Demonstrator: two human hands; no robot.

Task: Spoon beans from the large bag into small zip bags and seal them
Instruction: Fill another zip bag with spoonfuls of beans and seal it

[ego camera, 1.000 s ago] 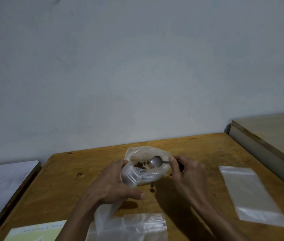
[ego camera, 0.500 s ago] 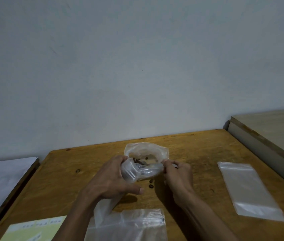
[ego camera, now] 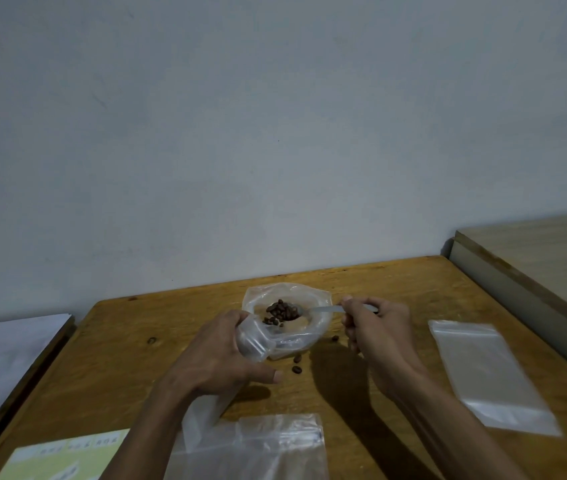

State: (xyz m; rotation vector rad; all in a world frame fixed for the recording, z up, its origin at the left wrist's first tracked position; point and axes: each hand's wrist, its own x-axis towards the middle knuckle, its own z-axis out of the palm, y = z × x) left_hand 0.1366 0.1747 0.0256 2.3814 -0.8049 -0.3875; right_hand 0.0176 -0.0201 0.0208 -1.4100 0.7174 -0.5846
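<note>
The right hand point(ego camera: 375, 327) is pinching a spoon point(ego camera: 313, 310) heaped with beans point(ego camera: 282, 310) over the large bag point(ego camera: 289, 320) mid-table; the left hand point(ego camera: 219, 355) is gripping a small zip bag point(ego camera: 252, 342) beside it. An empty zip bag point(ego camera: 486, 372) is lying near the table's right edge point(ego camera: 531, 344).

- The spoon point(ego camera: 313, 310) pinched in your right hand point(ego camera: 375, 327) looks like dull grey metal, its handle running out from your fingertips.
- The beans point(ego camera: 280, 311) heaped in its bowl are dark brown and faintly glossy.
- The large bag point(ego camera: 306, 303) just beyond your left fingers is thin, crinkled, translucent plastic.
- The small zip bag point(ego camera: 254, 342) gripped by your left hand point(ego camera: 219, 358) is clear, smooth plastic with a soft sheen.
- The table point(ego camera: 129, 358) under both hands is varnished wood, grainy and knotted.
- The empty zip bags point(ego camera: 486, 372) right of your right fingers are flat, glossy plastic.
</note>
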